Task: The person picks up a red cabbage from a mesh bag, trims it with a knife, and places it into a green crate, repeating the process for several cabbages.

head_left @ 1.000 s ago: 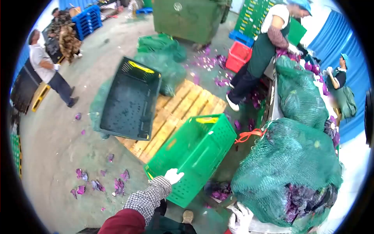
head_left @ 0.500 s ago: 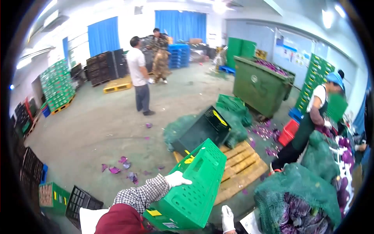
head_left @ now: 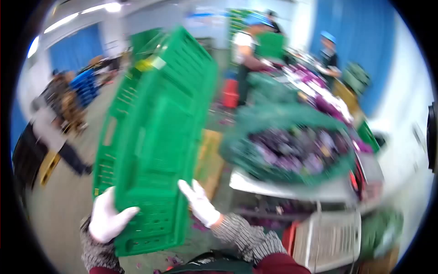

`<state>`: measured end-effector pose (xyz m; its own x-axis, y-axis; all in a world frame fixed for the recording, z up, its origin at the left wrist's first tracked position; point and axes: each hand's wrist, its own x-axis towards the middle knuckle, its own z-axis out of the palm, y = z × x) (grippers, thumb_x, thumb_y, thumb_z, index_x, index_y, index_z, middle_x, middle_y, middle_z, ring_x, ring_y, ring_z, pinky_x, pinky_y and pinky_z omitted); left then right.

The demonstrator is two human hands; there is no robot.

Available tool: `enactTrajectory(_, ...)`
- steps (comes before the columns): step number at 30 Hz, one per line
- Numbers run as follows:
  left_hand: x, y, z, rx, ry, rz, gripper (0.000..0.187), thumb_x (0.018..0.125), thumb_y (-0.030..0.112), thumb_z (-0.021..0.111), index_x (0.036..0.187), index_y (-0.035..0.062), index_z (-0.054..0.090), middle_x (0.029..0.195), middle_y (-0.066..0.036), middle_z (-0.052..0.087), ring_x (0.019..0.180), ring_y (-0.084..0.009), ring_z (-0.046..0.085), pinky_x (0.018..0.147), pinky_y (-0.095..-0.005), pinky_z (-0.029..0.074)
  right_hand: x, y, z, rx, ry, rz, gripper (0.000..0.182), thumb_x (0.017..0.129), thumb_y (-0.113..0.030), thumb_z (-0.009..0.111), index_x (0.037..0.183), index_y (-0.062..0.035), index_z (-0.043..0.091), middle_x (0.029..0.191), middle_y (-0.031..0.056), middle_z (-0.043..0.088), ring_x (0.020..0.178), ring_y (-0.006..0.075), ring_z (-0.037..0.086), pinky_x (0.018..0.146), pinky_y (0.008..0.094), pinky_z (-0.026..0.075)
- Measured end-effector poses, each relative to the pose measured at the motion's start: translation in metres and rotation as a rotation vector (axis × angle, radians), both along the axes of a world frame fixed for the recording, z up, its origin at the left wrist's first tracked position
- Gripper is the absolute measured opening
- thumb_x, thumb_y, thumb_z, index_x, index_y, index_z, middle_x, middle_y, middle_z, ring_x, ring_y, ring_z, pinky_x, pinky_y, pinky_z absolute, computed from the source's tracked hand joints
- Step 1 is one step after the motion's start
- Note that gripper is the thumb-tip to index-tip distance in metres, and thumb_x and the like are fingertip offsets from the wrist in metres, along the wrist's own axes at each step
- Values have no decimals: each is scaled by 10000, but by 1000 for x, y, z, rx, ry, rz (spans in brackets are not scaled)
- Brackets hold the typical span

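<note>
Clasping the green rectangular plastic crate (head_left: 159, 137) in our white-gloved left hand (head_left: 108, 218), we have our white-gloved right hand (head_left: 200, 204) half-open at its right, grip unclear.

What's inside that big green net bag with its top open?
Purple heads that look like cabbages show in the open top of the net bag, a bit blurry. What lies deeper can't be seen: the heads on top and the green netting cover it.

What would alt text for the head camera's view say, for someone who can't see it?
A person's white-gloved left hand grips a tilted green crate, the right hand at its other side. To the right, an open green mesh bag shows purple leafy vegetables; two people in blue caps stand beyond.
</note>
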<state>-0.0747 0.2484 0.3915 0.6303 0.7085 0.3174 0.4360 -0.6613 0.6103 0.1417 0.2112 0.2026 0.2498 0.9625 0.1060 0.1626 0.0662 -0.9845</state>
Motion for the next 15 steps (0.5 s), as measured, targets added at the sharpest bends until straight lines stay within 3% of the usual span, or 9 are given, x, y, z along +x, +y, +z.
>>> enactTrajectory(1, 2, -10, 5, 39, -26, -9, 490, 717, 159, 755, 1115, -55, 563, 957, -167, 659, 859, -265, 647, 785, -361, 505, 13, -14, 9, 131, -423, 35, 440, 997, -275, 410, 1418, -150, 411, 1496, 250, 248, 1404, 374, 193, 1155, 404, 149)
enactTrajectory(3, 14, -33, 14, 56, -40, -25, 499, 710, 156, 755, 1118, -51, 556, 964, -149, 650, 850, -284, 623, 805, -383, 481, 29, -45, 23, 232, -303, -96, 473, 995, -253, 434, 1447, -152, 344, 1494, 247, 251, 1410, 375, 171, 1155, 407, 147)
enactTrajectory(4, 14, -37, 6, 258, -30, -27, 510, 709, 165, 758, 1128, -44, 556, 982, -140, 644, 860, -292, 607, 820, -389, 463, 37, -62, 29, 287, -247, -158, 496, 993, -241, 445, 1462, -153, 310, 1493, 245, 252, 1414, 376, 160, 1154, 409, 146)
enactTrajectory(5, 13, -37, 2, 466, -43, -16, 520, 709, 173, 761, 1137, -37, 555, 999, -131, 639, 869, -299, 591, 836, -395, 445, 40, -78, 42, 349, -164, -243, 508, 988, -270, 463, 1447, -112, 312, 1462, 225, 292, 1374, 345, 215, 1132, 394, 181)
enactTrajectory(8, 45, -54, 27, 588, 11, -385, 538, 673, 155, 768, 1137, -22, 563, 989, -139, 629, 885, -320, 578, 817, -407, 427, 45, -139, 72, 564, 173, -550, 598, 972, -354, 517, 1401, 12, 319, 1368, 164, 412, 1256, 255, 378, 1066, 349, 286)
enactTrajectory(10, 82, -84, 39, 742, 25, -627, 508, 620, 113, 778, 1074, -9, 587, 892, -129, 644, 778, -319, 603, 732, -392, 450, 59, -173, 55, 772, 422, -602, 468, 1001, -287, 465, 1362, -4, 372, 1289, 90, 472, 1167, 188, 437, 1011, 312, 346)
enactTrajectory(12, 134, -127, 57, 763, 101, -922, 406, 640, 125, 764, 1001, 26, 606, 748, -92, 609, 633, -295, 595, 592, -384, 451, 70, -226, 47, 895, 428, -779, 420, 1007, -300, 431, 1308, -8, 418, 1241, 90, 512, 1101, 198, 491, 974, 310, 383)
enactTrajectory(13, 155, -146, 62, 807, 144, -1050, 365, 664, 146, 748, 983, 37, 609, 698, -86, 586, 584, -283, 588, 545, -389, 451, 75, -248, 22, 989, 482, -810, 408, 1012, -303, 419, 1295, -9, 417, 1218, 96, 512, 1096, 205, 486, 981, 327, 379)
enactTrajectory(15, 196, -193, 66, 748, 341, -1258, 307, 670, 141, 767, 905, 60, 587, 701, -58, 564, 638, -274, 585, 595, -388, 453, 83, -309, -57, 902, 402, -845, 430, 1016, -333, 378, 1304, -16, 419, 1240, 96, 519, 1099, 235, 505, 976, 346, 398)
